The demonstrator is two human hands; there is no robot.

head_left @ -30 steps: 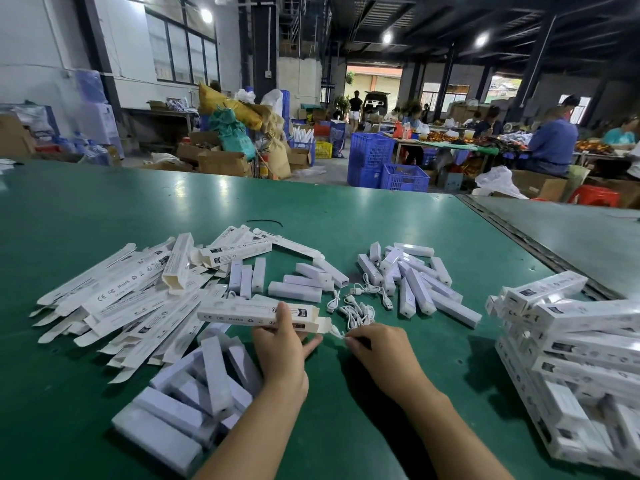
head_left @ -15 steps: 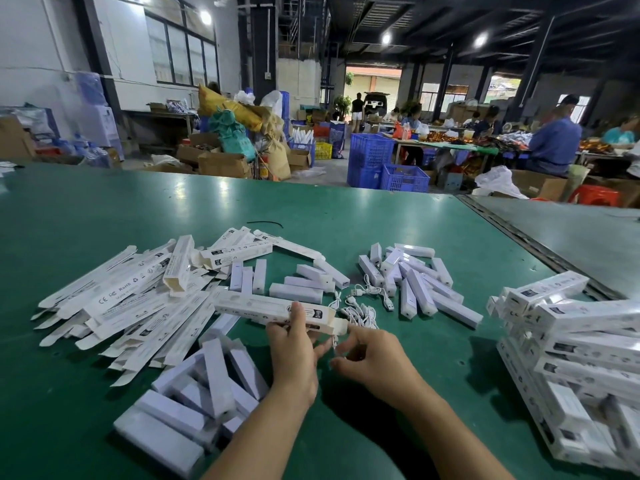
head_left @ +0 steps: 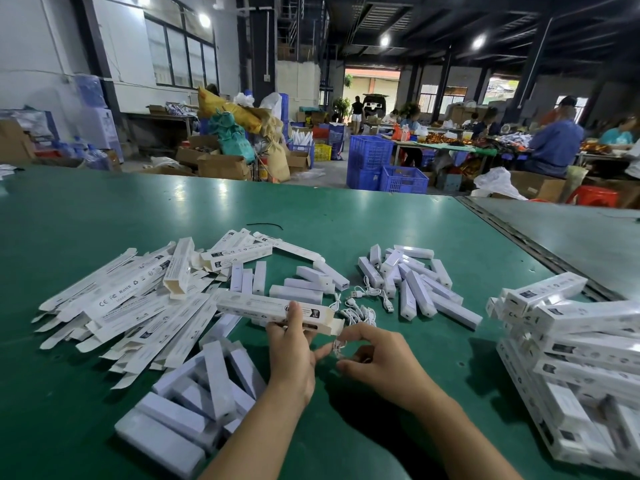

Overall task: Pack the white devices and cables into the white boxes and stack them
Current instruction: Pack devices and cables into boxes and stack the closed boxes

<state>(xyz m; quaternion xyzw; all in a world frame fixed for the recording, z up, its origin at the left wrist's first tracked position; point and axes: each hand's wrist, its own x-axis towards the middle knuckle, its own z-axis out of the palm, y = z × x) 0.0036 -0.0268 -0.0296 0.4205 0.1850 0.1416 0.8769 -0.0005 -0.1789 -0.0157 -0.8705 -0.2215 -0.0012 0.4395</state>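
Note:
My left hand (head_left: pixel 292 355) grips a long white box (head_left: pixel 266 308), held level above the green table (head_left: pixel 104 216) with its open flap end pointing right. Just right of that open end, my right hand (head_left: pixel 379 363) pinches a small coiled white cable (head_left: pixel 338 348). More loose white cables (head_left: pixel 362 303) lie behind my hands. White devices lie in piles at centre right (head_left: pixel 415 289), centre (head_left: pixel 304 282) and near left (head_left: pixel 204 389). Flat unfolded boxes (head_left: pixel 128 306) spread over the left. Packed boxes (head_left: pixel 575 351) are stacked at the right.
A dark seam (head_left: pixel 540 251) runs between this table and a grey one at the right. A thin black strip (head_left: pixel 265 225) lies farther back on the green top. Beyond the far edge stand blue crates (head_left: pixel 384 164), cardboard boxes and seated people.
My left hand has lifted the box slightly and brought it toward me. My right hand has picked a coiled cable off the table and raised it beside the box's open end.

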